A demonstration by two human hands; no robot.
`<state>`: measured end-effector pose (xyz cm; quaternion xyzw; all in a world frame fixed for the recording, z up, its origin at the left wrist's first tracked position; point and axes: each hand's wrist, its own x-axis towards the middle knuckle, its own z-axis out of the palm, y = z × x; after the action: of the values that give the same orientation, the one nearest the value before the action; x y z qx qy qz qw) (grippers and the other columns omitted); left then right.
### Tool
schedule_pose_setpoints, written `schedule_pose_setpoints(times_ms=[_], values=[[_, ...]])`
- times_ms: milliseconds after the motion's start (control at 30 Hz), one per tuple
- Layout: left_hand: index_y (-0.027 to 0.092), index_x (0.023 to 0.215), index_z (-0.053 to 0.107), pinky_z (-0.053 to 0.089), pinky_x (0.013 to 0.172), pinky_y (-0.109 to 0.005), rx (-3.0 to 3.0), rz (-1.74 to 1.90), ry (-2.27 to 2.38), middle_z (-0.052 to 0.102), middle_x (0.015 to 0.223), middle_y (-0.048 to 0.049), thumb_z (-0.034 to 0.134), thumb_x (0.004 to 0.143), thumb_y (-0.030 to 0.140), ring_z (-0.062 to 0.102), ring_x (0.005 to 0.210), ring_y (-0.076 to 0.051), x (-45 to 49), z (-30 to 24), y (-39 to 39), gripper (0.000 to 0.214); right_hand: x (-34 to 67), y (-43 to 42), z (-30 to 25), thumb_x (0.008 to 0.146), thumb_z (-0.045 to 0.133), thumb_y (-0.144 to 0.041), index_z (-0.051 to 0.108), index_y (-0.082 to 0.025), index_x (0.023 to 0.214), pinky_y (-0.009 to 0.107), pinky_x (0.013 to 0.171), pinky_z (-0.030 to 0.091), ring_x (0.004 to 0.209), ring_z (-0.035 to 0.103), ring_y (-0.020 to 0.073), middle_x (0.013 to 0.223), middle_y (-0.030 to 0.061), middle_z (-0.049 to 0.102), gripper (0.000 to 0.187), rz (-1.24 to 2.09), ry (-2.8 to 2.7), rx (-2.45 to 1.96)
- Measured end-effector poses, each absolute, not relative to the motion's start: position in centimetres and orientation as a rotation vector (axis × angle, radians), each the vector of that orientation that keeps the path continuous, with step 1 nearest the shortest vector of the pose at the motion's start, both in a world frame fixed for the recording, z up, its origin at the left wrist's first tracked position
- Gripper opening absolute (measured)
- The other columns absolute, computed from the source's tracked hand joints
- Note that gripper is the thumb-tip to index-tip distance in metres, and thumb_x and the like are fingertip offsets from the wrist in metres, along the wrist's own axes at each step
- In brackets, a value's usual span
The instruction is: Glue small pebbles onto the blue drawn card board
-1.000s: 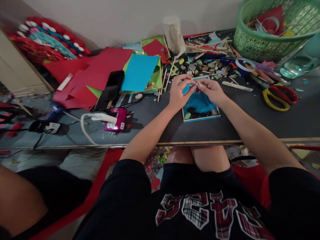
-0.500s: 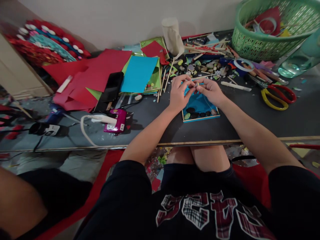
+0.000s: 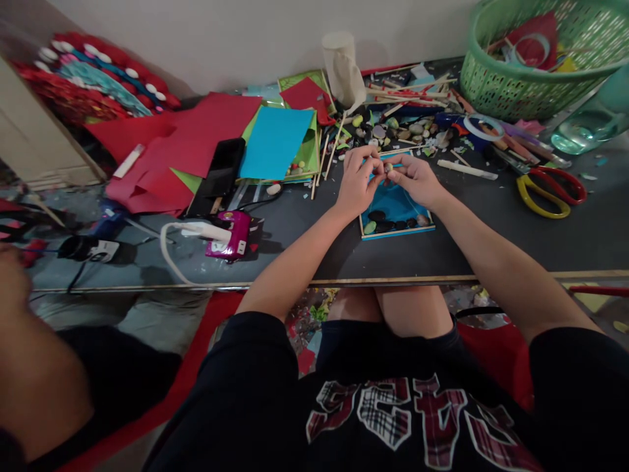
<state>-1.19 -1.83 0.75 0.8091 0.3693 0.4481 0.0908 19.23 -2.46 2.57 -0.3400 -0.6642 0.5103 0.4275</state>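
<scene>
My left hand (image 3: 356,178) and my right hand (image 3: 415,178) meet above a small blue framed panel (image 3: 396,203) on the dark table. Both pinch one small pale pebble (image 3: 388,168) between thumb and fingertips. Along the panel's near edge lies a row of dark and green stones (image 3: 393,225). Just beyond my hands lies a scatter of loose pebbles (image 3: 393,129) and wooden sticks.
Red, blue and green paper sheets (image 3: 211,141) and a black phone (image 3: 221,172) lie left. A pink device (image 3: 230,235) with a white cable sits near the table edge. Scissors (image 3: 550,190), a tape ring (image 3: 479,126), a green basket (image 3: 535,59) and a glass vessel (image 3: 582,128) stand right. Another person's arm (image 3: 29,367) is at lower left.
My hands stay together over the blue panel, fingers shifting slightly on the pebble. The other person's arm at lower left has risen a little.
</scene>
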Motion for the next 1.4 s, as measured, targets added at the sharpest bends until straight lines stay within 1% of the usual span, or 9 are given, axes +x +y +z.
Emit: schedule_pose_setpoints(times_ms=[133,233,367,500,667,833,1067,1300,1400], values=[[0.03,0.115,0.065,0.045,0.12,-0.056,2.4,1.34,1.108,0.064,0.135,-0.0141,0.04,0.104,0.073,0.058,0.136,-0.033,-1.12,0.58,-1.78,0.05,19.24,-2.49,2.67,0.089,0.082,-0.057,0.068,-0.021,0.11,0.039,0.097,0.064,0.095,0.072,0.0209,0.096,0.0043,0.072,0.043,1.275,-1.652,-0.841],[0.03,0.114,0.065,0.045,0.119,-0.057,2.403,1.357,1.136,0.066,0.13,-0.0132,0.038,0.105,0.073,0.059,0.133,-0.033,-1.04,0.73,-1.88,0.051,19.17,-2.57,2.78,0.086,0.081,-0.063,0.067,-0.022,0.108,0.04,0.095,0.064,0.092,0.072,0.0209,0.093,0.0041,0.071,0.049,1.254,-1.667,-0.82],[0.03,0.109,0.068,0.046,0.119,-0.058,2.393,1.362,1.141,0.067,0.128,-0.0126,0.044,0.103,0.074,0.061,0.13,-0.033,-1.05,0.87,-1.92,0.05,19.09,-2.63,2.93,0.082,0.08,-0.073,0.067,-0.024,0.108,0.041,0.094,0.063,0.089,0.07,0.0208,0.093,0.0036,0.071,0.057,1.238,-1.673,-0.863],[0.03,0.112,0.068,0.046,0.118,-0.058,2.368,1.356,1.141,0.065,0.131,-0.0135,0.048,0.101,0.074,0.058,0.132,-0.034,-1.19,0.67,-1.72,0.049,19.0,-2.62,3.04,0.077,0.081,-0.08,0.066,-0.023,0.106,0.04,0.093,0.063,0.087,0.07,0.0196,0.096,0.0038,0.072,0.066,1.246,-1.656,-0.85],[0.03,0.11,0.069,0.049,0.115,-0.058,2.369,1.358,1.152,0.065,0.13,-0.0141,0.05,0.101,0.072,0.058,0.13,-0.034,-1.25,0.53,-1.61,0.047,19.03,-2.67,3.13,0.08,0.08,-0.079,0.068,-0.025,0.108,0.039,0.093,0.064,0.09,0.072,0.0203,0.095,0.004,0.073,0.063,1.235,-1.671,-0.811],[0.029,0.106,0.068,0.05,0.114,-0.059,2.419,1.351,1.134,0.068,0.124,-0.0137,0.049,0.103,0.07,0.063,0.126,-0.033,-1.32,1.04,-1.65,0.045,19.19,-2.65,2.95,0.077,0.081,-0.081,0.068,-0.025,0.109,0.04,0.092,0.065,0.089,0.073,0.0214,0.095,0.0046,0.075,0.065,1.235,-1.662,-0.851],[0.028,0.102,0.067,0.051,0.113,-0.06,2.412,1.323,1.123,0.068,0.122,-0.0145,0.049,0.102,0.071,0.064,0.126,-0.034,-1.37,1.33,-1.7,0.046,19.37,-2.41,2.53,0.083,0.08,-0.072,0.068,-0.022,0.114,0.038,0.091,0.064,0.091,0.072,0.0209,0.101,0.006,0.075,0.06,1.243,-1.693,-0.849],[0.03,0.101,0.068,0.055,0.109,-0.06,2.427,1.355,1.128,0.068,0.118,-0.0123,0.054,0.102,0.067,0.065,0.122,-0.033,-1.44,1.02,-1.4,0.04,19.31,-2.58,2.77,0.079,0.083,-0.074,0.07,-0.024,0.11,0.04,0.094,0.063,0.089,0.071,0.0202,0.098,0.0042,0.075,0.061,1.262,-1.666,-0.841],[0.03,0.099,0.068,0.054,0.11,-0.061,2.403,1.355,1.126,0.068,0.117,-0.0119,0.054,0.102,0.068,0.065,0.121,-0.033,-1.49,1.12,-1.44,0.04,19.29,-2.62,2.74,0.08,0.083,-0.073,0.07,-0.024,0.112,0.04,0.095,0.063,0.089,0.071,0.0199,0.095,0.0033,0.074,0.06,1.269,-1.66,-0.822]])
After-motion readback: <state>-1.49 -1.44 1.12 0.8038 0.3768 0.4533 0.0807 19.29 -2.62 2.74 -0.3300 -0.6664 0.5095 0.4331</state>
